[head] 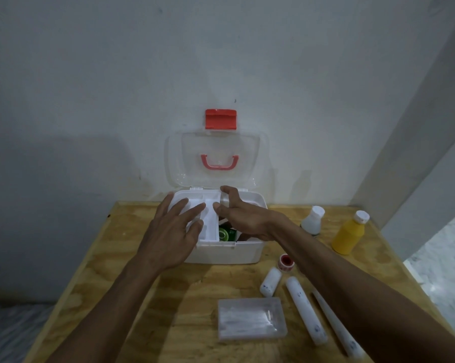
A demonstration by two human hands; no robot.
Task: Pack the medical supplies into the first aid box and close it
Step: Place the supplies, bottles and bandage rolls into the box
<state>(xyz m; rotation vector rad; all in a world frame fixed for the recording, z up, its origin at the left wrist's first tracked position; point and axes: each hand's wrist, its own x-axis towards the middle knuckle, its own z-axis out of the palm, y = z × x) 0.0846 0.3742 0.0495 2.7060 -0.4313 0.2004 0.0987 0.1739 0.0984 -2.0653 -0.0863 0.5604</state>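
The white first aid box (229, 254) stands open at the back of the wooden table, its clear lid (215, 148) with red latch and handle leaning on the wall. A white inner tray (209, 231) sits over the box's left half. My left hand (168, 231) lies flat on the tray, fingers spread. My right hand (242, 218) pinches the tray's right edge between thumb and fingers. A green item (226, 233) shows inside the box beside the tray.
Right of the box stand a white bottle (312, 221) and a yellow bottle (349, 237). In front lie a red tape roll (286, 262), a short bandage roll (270, 281), two long rolls (306, 310), and a clear plastic case (251, 318). The table (116, 284) abuts the wall.
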